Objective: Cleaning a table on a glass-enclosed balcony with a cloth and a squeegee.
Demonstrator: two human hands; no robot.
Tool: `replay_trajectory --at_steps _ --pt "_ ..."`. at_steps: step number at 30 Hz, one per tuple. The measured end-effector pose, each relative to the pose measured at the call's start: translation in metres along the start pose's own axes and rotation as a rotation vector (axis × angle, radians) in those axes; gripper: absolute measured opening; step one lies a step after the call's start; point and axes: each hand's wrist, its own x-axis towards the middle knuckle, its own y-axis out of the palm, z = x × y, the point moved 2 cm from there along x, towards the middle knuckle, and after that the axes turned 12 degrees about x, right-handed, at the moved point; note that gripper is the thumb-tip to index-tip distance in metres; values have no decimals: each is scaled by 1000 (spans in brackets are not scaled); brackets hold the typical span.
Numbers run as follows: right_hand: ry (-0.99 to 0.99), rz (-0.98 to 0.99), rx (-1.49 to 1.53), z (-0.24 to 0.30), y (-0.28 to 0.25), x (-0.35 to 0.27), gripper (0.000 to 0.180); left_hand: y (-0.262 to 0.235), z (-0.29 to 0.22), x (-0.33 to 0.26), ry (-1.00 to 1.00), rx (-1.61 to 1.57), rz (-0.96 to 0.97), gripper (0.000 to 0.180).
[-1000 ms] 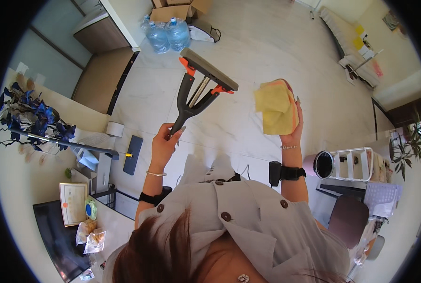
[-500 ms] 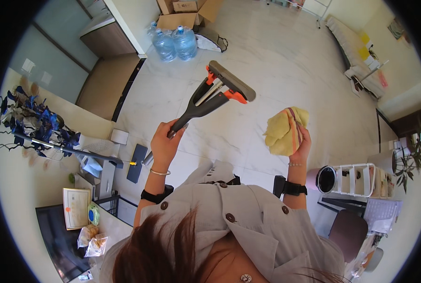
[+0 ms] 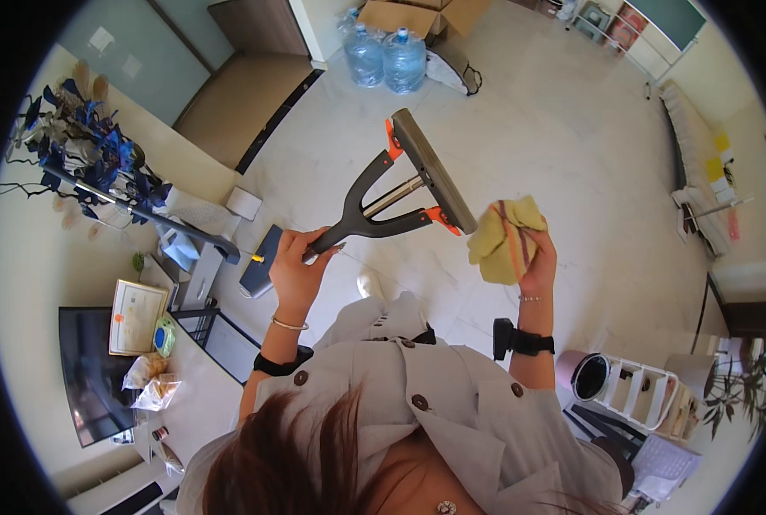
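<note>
My left hand (image 3: 295,270) is closed round the black neck of a mop (image 3: 374,199), left of the middle of the picture. The mop's black fork spreads into two arms with orange clips, and a metal rod runs between them. Across its end lies a long, flat grey-brown head (image 3: 434,170), slanting down to the right. Bunched in my right hand (image 3: 541,262) is a yellow cloth (image 3: 505,242) with orange and purple stripes. The cloth is beside the lower end of the mop head; I cannot tell whether they touch.
Large blue water bottles (image 3: 404,62) and an open cardboard box (image 3: 398,17) stand far off. To the left are blue artificial flowers (image 3: 91,150) and a desk (image 3: 207,378). A white rack (image 3: 641,390) and a pink bin (image 3: 591,375) stand near right, on marble-look flooring (image 3: 563,129).
The mop head has turned to show more of its length, and its lower end is closer to the cloth. My right hand has shifted slightly left. The whole view has swung left.
</note>
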Motion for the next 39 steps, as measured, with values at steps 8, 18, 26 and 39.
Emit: replay_trajectory --at_steps 8,18,26,39 --pt "93 74 -294 -67 86 110 41 8 69 70 -29 -17 -155 32" --pt "54 78 -218 -130 171 246 40 16 164 239 -29 -39 -134 31" --pt "5 -33 -193 -133 195 362 39 55 242 363 -213 2 -103 30" --pt "234 255 -399 -300 350 691 31 83 357 564 -699 -304 -264 26"
